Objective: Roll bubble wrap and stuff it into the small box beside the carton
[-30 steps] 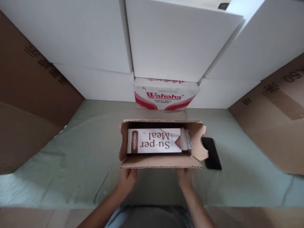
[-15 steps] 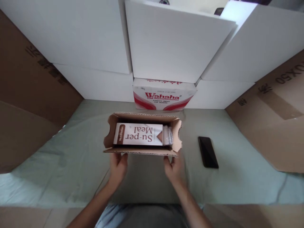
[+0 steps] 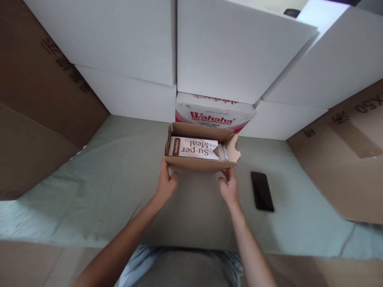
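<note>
A small open-topped cardboard box (image 3: 199,163) is on the far part of the green-covered surface, slightly askew. Inside it lie a white and brown Su-per Meal carton (image 3: 194,148), upside down to me, and a clear plastic item (image 3: 223,152) at the right end. My left hand (image 3: 166,181) holds the near left corner, its thumb below the front wall. At the near right corner, my right hand (image 3: 229,186) has its fingers against the box. The fingertips of both hands are partly hidden by the cardboard.
Behind stands a white and red Wahaha carton (image 3: 215,113), partly covered by the box. White panels (image 3: 221,48) rise at the back. Large brown cardboard sheets flank the left (image 3: 32,131) and right (image 3: 353,159). A black phone (image 3: 262,191) lies to the right on the green cloth (image 3: 119,175).
Both hands and the cardboard box have moved away from me and to the right, up to the Wahaha carton. The box has turned slightly, and the camera view has shifted.
</note>
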Demonstrator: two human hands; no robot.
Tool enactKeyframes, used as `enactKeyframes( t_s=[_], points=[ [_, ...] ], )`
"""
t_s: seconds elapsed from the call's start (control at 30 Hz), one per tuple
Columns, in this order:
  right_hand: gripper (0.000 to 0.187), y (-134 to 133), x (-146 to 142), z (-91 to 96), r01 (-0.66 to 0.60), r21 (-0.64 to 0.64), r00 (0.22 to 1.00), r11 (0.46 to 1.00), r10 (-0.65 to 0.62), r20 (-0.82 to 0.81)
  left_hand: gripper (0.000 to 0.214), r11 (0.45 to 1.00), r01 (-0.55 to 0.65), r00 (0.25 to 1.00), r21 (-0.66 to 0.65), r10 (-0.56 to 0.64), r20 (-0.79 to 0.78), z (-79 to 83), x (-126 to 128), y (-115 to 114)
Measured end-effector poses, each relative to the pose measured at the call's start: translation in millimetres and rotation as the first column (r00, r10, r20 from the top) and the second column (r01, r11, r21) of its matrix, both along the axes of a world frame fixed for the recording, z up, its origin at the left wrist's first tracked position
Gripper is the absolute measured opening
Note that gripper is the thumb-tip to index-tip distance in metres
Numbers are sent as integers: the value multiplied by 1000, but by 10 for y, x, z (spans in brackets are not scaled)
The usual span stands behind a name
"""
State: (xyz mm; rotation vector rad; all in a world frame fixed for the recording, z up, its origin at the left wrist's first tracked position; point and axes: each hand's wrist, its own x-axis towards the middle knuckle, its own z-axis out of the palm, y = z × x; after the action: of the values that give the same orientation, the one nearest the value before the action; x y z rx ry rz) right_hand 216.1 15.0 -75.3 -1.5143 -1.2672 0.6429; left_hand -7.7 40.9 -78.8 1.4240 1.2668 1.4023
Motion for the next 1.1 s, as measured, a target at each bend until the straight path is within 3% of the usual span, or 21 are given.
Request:
enactKeyframes(
  t_s=[0.1, 0.2, 0.3, 0.37, 0.43, 0.53, 0.63, 0.87, 1.1],
  points=[
    [40, 29, 188, 222, 93, 59, 996, 994, -94, 1, 74, 1000, 0, 999, 0, 0, -33, 35, -99, -45],
    [29, 118, 398, 717, 148, 243, 979, 959, -178, 105, 72, 982, -114, 976, 149, 139, -165, 176, -190, -141],
    [21, 324, 475, 1291, -126, 265, 929, 956, 20, 371, 63, 916, -129, 919, 379, 254, -301, 403, -209, -238],
    [13, 520, 438, 1575, -372, 143, 794, 917, 235, 561, 54, 883, -18, 910, 470, 210, -359, 553, -178, -280],
    [13, 728, 359, 1728, -497, -72, 613, 865, 409, 676, 47, 849, 117, 905, 516, 122, -407, 666, -127, -298],
    [10, 969, 229, 1755, -505, -426, 309, 750, 619, 722, 39, 807, 254, 870, 533, 50, -490, 758, -50, -291],
    [3, 1065, 141, 1688, -424, -587, 120, 689, 686, 718, 33, 792, 351, 835, 499, -23, -550, 790, -2, -270],
    [7, 1047, 91, 1585, -398, -530, -106, 749, 536, 838, 27, 817, 440, 765, 373, -124, -632, 752, 20, -278],
    [11, 1028, 86, 1571, -376, -485, -115, 790, 480, 870, 33, 836, 433, 750, 336, -128, -648, 733, 39, -248]
  ],
)
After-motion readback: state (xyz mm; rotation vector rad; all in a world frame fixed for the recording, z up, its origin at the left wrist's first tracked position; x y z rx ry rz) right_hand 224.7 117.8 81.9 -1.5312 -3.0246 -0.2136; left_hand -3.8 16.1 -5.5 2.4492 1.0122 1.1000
